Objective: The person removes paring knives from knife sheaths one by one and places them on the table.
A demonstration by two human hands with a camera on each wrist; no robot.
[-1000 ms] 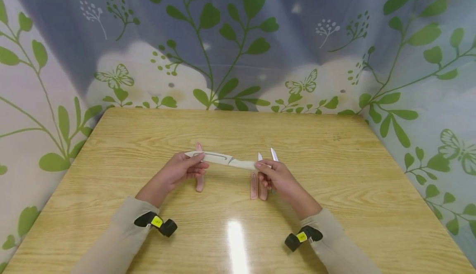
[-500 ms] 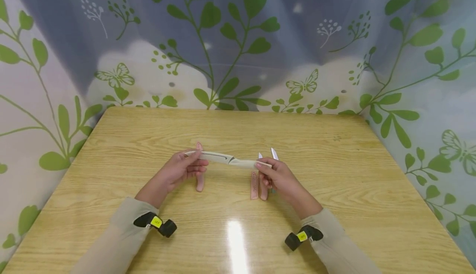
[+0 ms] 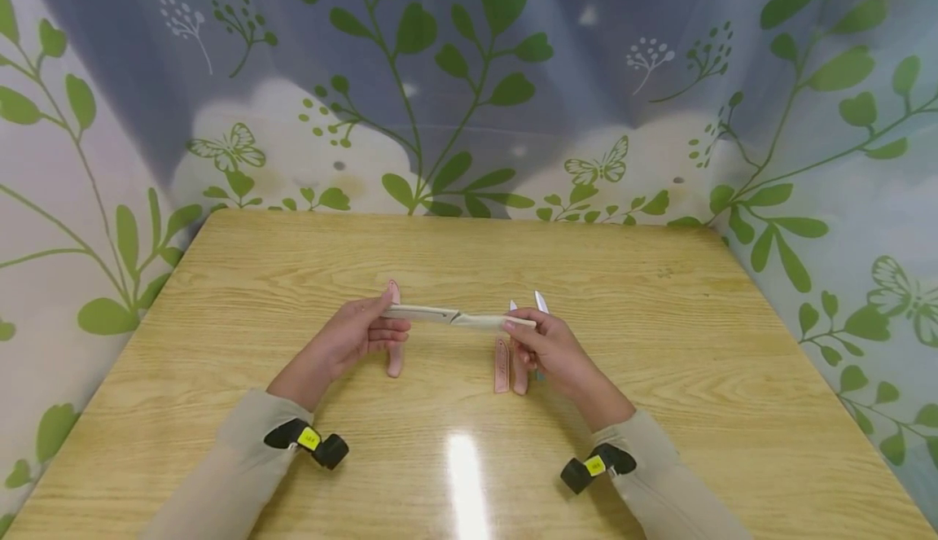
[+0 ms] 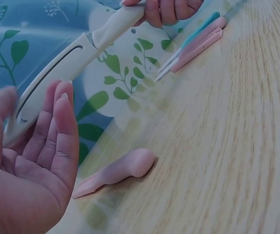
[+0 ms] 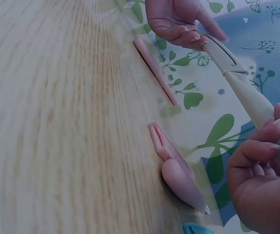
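Observation:
A cream knife in a slotted cream sheath (image 3: 421,313) is held above the table, roughly level. My right hand (image 3: 542,344) pinches its handle (image 4: 118,24) near the butt end. My left hand (image 3: 359,332) holds the sheath's far end between thumb and fingers; in the left wrist view the thumb lies on one side and the fingers on the other. The sheath still meets the handle, so the blade is hidden. Below the left hand, a pink knife in its pink sheath (image 4: 120,170) lies on the table.
Beneath my right hand lie an empty-looking pink sheath (image 3: 501,365), a pink-handled knife (image 3: 519,379) with its blade bare, and a teal-handled knife (image 4: 206,29), blade pointing away. The wooden table (image 3: 293,247) meets a leaf-patterned curtain (image 3: 469,116) at its back.
The cream sheath has rolled so its narrow edge faces the head camera, and its left end has dropped slightly. My left thumb has shifted toward the tip. The right hand has barely moved.

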